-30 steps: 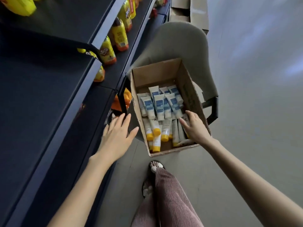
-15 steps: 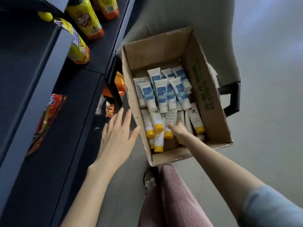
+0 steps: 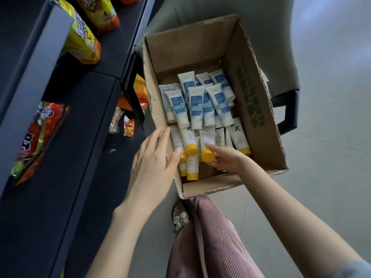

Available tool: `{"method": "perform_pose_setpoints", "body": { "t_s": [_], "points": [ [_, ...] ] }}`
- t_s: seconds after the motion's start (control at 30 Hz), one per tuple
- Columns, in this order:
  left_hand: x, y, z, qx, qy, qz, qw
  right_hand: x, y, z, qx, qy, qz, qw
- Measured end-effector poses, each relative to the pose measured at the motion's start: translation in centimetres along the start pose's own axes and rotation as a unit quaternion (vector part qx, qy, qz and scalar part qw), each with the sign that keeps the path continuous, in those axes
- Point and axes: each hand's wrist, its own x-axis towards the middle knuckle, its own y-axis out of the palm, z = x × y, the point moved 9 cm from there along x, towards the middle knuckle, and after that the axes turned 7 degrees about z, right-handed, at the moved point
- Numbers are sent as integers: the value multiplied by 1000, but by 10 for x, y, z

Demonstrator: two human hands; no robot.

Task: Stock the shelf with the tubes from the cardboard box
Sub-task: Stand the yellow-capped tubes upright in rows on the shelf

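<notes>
Tubes [image 3: 200,117] lie packed in the open cardboard box [image 3: 255,109], just right of the dark shelf [image 3: 60,187]. On the shelf at far left a red and orange snack bag [image 3: 38,137] sits at the front of one board, and further up stand yellow crisp bags [image 3: 84,43]. Lower down, close to the box, small snack packets [image 3: 122,125] are tucked in beside an orange bag [image 3: 138,93].

The left hand [image 3: 154,163] reaches over the box's left wall with its fingers straight and together, holding nothing, the fingertips at the nearest yellow-capped tubes [image 3: 190,141]. Those fill the near half of the box, caps toward the person. The far half holds white tubes with blue labels [image 3: 196,107], overlapping one another.

The right hand [image 3: 224,157] is down inside the box, fingers curled round the cap end of one yellow-capped tube [image 3: 207,147], which lies among its neighbours. A grey chair [image 3: 271,27] shows behind and beside the box, its black arm [image 3: 289,111] off the right wall. Below are striped pink trousers [image 3: 216,241], a sandalled foot [image 3: 180,217] and the pale floor [image 3: 331,157].
</notes>
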Motion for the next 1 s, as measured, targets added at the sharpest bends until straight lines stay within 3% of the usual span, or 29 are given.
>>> {"method": "perform_pose_setpoints", "body": {
  "t_s": [0.3, 0.4, 0.5, 0.63, 0.77, 0.87, 1.0],
  "points": [
    [9, 8, -20, -113, -1, 10, 994, -101, 34, 19, 19, -224, 10, 974],
    [11, 19, -22, -186, -14, 35, 982, -132, 51, 30, -29, -364, -63, 929],
    [7, 20, -25, -257, -9, 31, 966, -144, 68, 30, -91, -468, -85, 875],
    [1, 22, -18, -446, -21, 24, 894, -149, 76, 29, -178, -541, -154, 807],
    [-1, 20, -6, -529, -44, -6, 848, -158, 95, 31, -247, -605, -154, 741],
    [-4, 19, 1, -559, -52, -12, 827, -158, 103, 29, -273, -617, -132, 726],
    [-6, 13, 15, -572, -53, -28, 818, -152, 112, 24, -312, -600, -90, 731]
  ]
}}
